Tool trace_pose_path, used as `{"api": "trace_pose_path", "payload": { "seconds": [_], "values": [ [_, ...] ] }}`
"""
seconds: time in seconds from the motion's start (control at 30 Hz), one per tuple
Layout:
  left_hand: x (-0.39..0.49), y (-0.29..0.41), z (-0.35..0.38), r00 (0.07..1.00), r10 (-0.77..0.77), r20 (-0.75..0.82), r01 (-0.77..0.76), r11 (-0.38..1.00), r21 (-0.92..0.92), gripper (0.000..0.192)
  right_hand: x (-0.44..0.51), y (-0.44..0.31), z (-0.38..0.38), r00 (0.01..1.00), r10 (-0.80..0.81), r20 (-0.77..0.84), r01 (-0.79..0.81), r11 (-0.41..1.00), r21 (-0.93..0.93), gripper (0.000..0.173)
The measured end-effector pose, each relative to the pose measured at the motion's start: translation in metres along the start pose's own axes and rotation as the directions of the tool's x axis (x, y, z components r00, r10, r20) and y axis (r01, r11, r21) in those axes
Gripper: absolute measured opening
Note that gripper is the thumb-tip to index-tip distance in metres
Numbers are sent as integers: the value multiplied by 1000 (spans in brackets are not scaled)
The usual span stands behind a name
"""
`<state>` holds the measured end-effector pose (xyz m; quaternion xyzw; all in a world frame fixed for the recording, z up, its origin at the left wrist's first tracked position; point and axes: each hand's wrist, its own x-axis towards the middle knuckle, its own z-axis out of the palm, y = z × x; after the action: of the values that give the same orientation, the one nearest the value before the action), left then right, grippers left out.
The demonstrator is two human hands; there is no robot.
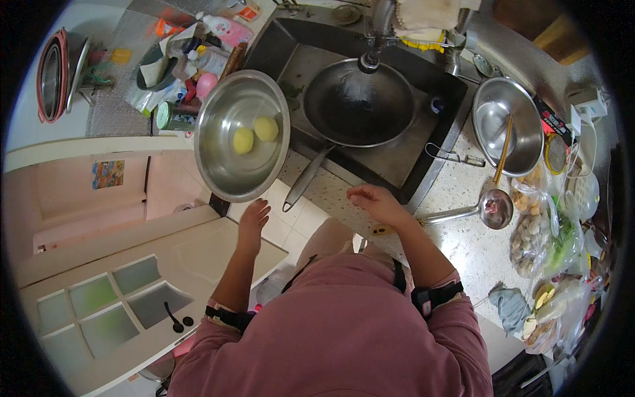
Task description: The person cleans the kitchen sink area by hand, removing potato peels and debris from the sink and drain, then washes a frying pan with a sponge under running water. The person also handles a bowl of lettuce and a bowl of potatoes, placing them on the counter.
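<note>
My left hand (255,216) is empty with its fingers apart, just below the rim of a large stainless steel bowl (218,168). Two peeled potatoes (243,141) lie in that bowl. My right hand (372,199) is raised near the front edge of the sink, its fingers bent and nothing visible in them; part of its inner side is hidden. Between and beyond the hands, a dark wok (359,106) rests in the black sink (426,164) under the faucet (369,60). Its metal handle (308,178) points toward me over the counter's front edge.
On the right of the speckled counter (451,193) are a ladle (496,208), a steel basin (481,109) with wooden chopsticks (505,149), a wire tool (456,156), bagged food (533,243) and a grey cloth (511,307). Bottles (228,31) crowd the left. A door (188,258) stands lower left.
</note>
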<state>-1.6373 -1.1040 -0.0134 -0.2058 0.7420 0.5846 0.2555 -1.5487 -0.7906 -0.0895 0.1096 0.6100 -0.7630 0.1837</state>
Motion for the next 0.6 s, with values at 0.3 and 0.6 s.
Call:
{"api": "trace_pose_path", "payload": {
  "seconds": [0.3, 0.6],
  "values": [
    [65, 15, -83, 962, -87, -259, -5, 943, -334, 12, 115, -49, 58, 967, -170, -191, 190, 978, 88, 37],
    [86, 12, -110, 944, -43, -326, -64, 949, -309, 6, 171, -63, 106, 928, -170, -332, 130, 982, -139, 34]
  ]
}}
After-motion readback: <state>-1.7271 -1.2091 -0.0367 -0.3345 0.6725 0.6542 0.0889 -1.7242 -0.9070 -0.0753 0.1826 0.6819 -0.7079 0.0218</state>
